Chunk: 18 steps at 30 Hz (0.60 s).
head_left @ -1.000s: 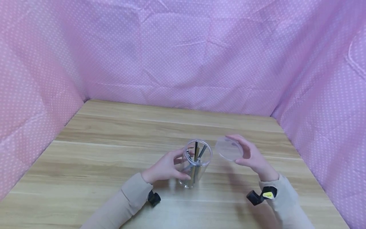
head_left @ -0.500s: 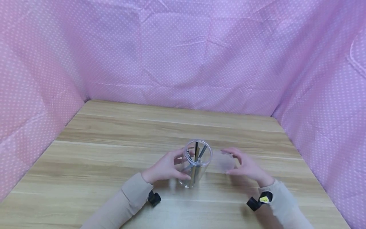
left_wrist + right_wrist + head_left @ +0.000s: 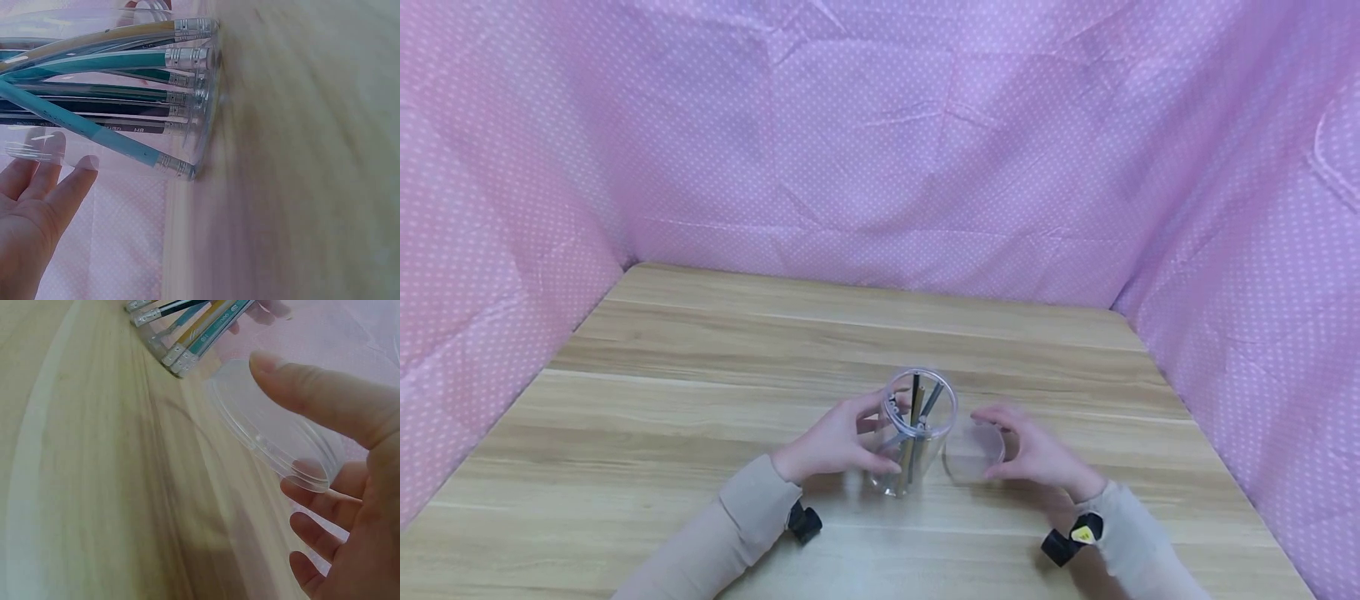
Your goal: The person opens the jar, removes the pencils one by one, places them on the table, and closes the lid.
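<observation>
A clear plastic jar (image 3: 936,448) stands upright on the table with several pencils (image 3: 125,61) inside. In the left wrist view these are teal, light blue, dark and yellow-brown, their metal-banded ends at the jar's base. My left hand (image 3: 835,437) holds the jar from its left side, thumb in front and fingers behind. To the jar's right, my right hand (image 3: 1037,454) grips a round translucent lid (image 3: 250,419) by its edge, between thumb and fingers. The lid is tilted and close beside the jar; whether its edge touches the table I cannot tell.
The wooden table (image 3: 700,350) spreads around both hands. Pink dotted cloth (image 3: 865,150) hangs along its back and sides. A black camera mount (image 3: 805,522) sits on the left wrist, and another mount (image 3: 1063,546) on the right.
My right hand has come left and nearer with the lid, lowering it from beside the jar's rim to beside its body. The left hand and jar have stayed in place.
</observation>
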Each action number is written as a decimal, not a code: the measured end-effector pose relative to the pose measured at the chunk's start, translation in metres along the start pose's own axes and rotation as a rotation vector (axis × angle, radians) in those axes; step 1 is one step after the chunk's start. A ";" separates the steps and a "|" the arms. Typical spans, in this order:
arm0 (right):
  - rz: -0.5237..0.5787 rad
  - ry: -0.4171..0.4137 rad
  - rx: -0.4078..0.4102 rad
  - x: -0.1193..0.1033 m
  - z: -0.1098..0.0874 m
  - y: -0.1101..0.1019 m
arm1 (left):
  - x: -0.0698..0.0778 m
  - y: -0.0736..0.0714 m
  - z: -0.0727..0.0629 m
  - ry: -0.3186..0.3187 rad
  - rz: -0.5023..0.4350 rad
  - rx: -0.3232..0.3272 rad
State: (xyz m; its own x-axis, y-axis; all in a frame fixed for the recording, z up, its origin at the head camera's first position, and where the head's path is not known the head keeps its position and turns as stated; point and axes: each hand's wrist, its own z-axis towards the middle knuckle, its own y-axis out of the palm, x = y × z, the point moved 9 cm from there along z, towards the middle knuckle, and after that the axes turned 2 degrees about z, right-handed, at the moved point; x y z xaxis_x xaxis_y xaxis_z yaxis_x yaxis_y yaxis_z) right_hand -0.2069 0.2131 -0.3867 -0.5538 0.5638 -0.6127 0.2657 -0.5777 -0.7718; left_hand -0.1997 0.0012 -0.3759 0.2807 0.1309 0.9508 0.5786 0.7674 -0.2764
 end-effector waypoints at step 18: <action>-0.025 0.086 -0.034 0.011 -0.002 0.011 | 0.000 -0.001 0.000 0.003 0.013 0.009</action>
State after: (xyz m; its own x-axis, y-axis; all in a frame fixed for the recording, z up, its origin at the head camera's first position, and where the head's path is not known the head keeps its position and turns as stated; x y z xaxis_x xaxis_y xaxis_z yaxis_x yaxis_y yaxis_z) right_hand -0.2088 0.2139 -0.4019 -0.4912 0.6270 -0.6046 0.2800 -0.5436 -0.7913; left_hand -0.2000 0.0004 -0.3753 0.2905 0.1389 0.9467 0.5682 0.7710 -0.2875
